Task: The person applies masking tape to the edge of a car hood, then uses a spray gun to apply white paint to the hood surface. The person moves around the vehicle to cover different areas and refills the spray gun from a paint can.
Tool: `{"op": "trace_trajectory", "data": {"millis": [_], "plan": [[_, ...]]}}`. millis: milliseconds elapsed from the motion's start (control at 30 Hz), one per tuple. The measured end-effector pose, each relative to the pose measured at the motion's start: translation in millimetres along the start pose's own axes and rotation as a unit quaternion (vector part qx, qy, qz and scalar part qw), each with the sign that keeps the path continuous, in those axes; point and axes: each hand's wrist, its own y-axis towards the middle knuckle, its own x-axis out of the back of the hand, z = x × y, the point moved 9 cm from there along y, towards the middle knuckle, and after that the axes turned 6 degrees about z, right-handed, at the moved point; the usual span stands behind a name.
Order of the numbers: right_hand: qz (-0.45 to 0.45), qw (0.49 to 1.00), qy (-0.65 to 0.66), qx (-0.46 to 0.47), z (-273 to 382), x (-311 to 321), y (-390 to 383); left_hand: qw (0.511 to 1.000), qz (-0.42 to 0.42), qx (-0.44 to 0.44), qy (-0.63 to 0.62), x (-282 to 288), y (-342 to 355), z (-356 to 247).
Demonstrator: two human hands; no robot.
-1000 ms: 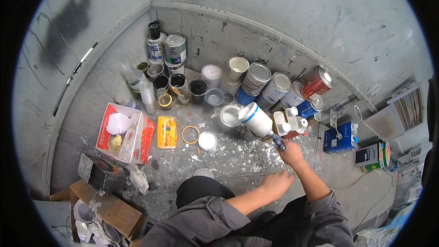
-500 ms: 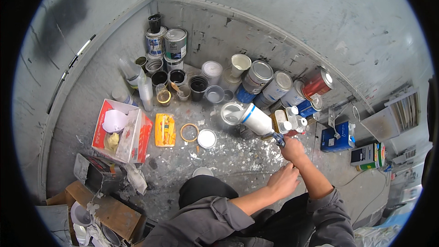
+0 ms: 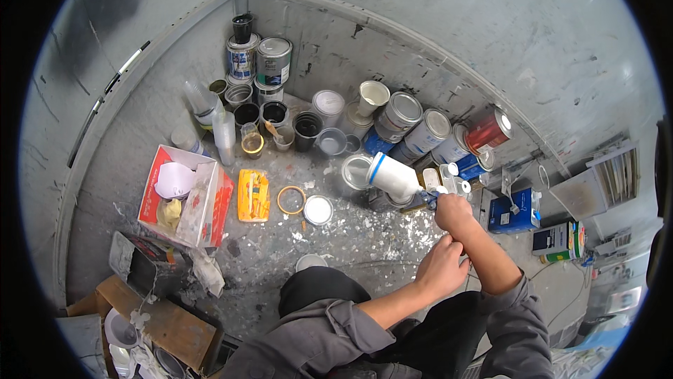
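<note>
My right hand (image 3: 454, 212) is wrapped around the handle of a blue spray gun (image 3: 428, 200), most of it hidden by the fingers. The gun is tipped over to the left, with its large white cup (image 3: 397, 180) and blue-banded end above an open paint can (image 3: 356, 171). Just below my right wrist, my left hand (image 3: 442, 267) is closed with curled fingers, close under the gun's handle. What those fingers hold is hidden. White-capped bottles (image 3: 449, 178) stand right beyond the gun.
Paint cans (image 3: 404, 109) and dark cups (image 3: 307, 126) line the back wall. On the spattered floor lie a yellow wipes pack (image 3: 253, 197), a tape ring (image 3: 291, 200) and a white lid (image 3: 318, 210). A red-and-white box (image 3: 198, 211) stands left; a blue can (image 3: 515, 212) stands right.
The view has shifted slightly. Both hands have moved a little to the right, and the spray gun's cup lies flatter, further over from the open can's mouth.
</note>
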Motion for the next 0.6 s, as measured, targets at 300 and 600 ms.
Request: {"op": "trace_trajectory", "data": {"millis": [300,600], "plan": [[-0.048,0.993,-0.101,0.021,26.8,40.2,17.9,0.987,-0.132,-0.026,-0.082,28.1,2.3,-12.6],[-0.103,0.982,-0.156,-0.017,47.8,62.7,34.0,0.973,-0.177,-0.04,-0.14,38.2,8.5,-8.3]]}}
